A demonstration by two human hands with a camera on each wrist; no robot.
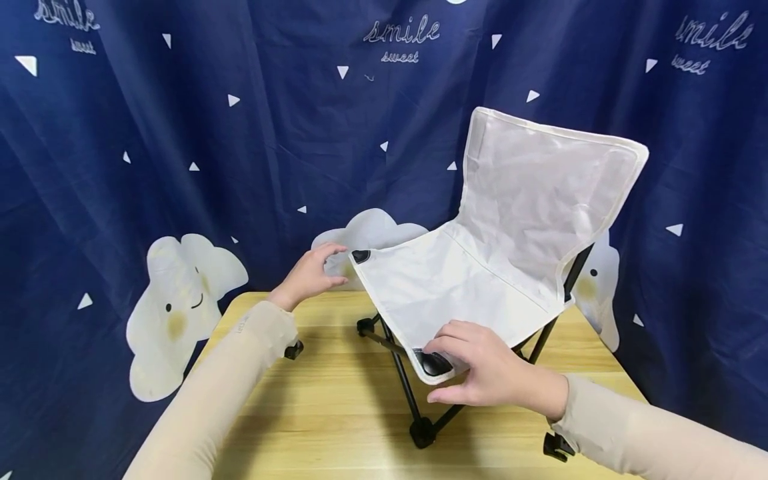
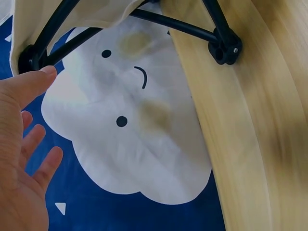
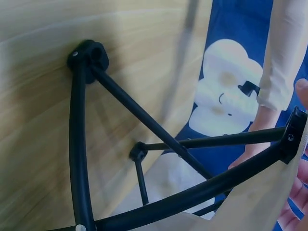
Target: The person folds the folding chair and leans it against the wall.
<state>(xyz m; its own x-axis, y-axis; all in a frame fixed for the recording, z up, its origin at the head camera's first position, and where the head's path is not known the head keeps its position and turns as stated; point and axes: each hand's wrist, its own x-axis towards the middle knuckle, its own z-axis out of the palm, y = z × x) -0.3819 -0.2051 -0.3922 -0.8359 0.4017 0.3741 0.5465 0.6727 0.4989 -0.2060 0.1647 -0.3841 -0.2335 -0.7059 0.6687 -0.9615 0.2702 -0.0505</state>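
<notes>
A small folding chair (image 1: 462, 287) with white fabric and a black tube frame stands unfolded on the wooden table. Its backrest (image 1: 546, 180) rises at the right. Beside the seat's far left corner patch (image 1: 361, 256), my left hand (image 1: 309, 275) has its thumb and fingers spread. The left wrist view shows that thumb close to the black corner joint (image 2: 30, 59). My right hand (image 1: 480, 367) is at the near corner, fingers over the black patch (image 1: 437, 364) and thumb apart below. In the right wrist view, its fingers (image 3: 301, 180) appear beside the black corner bracket (image 3: 292, 134).
The wooden table (image 1: 336, 413) carries the chair's black feet (image 1: 423, 432). Behind hangs a dark blue curtain (image 1: 270, 133) with white clouds and triangles. A black clip (image 1: 558, 447) shows by the right sleeve, another (image 1: 294, 350) by the left.
</notes>
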